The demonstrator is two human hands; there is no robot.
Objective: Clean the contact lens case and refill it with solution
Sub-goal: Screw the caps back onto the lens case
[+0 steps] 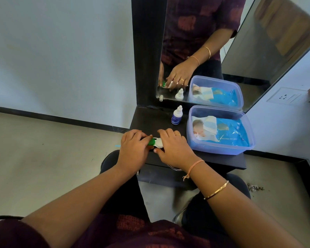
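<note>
Left grip [132,149], right grip [174,149] clasp case [157,143] at shelf-edge [213,160].

Glossy green-and-white plastic contact lens case [156,142] on a matt black shelf [200,159], beside a translucent plastic tub [220,149] holding a shiny wet-wipes pack [227,131]

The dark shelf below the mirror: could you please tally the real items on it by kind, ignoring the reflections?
Contact lens case: 1
Solution bottle: 1
Plastic tub: 1
Wipes pack, inside the tub: 1
Total: 4
</note>
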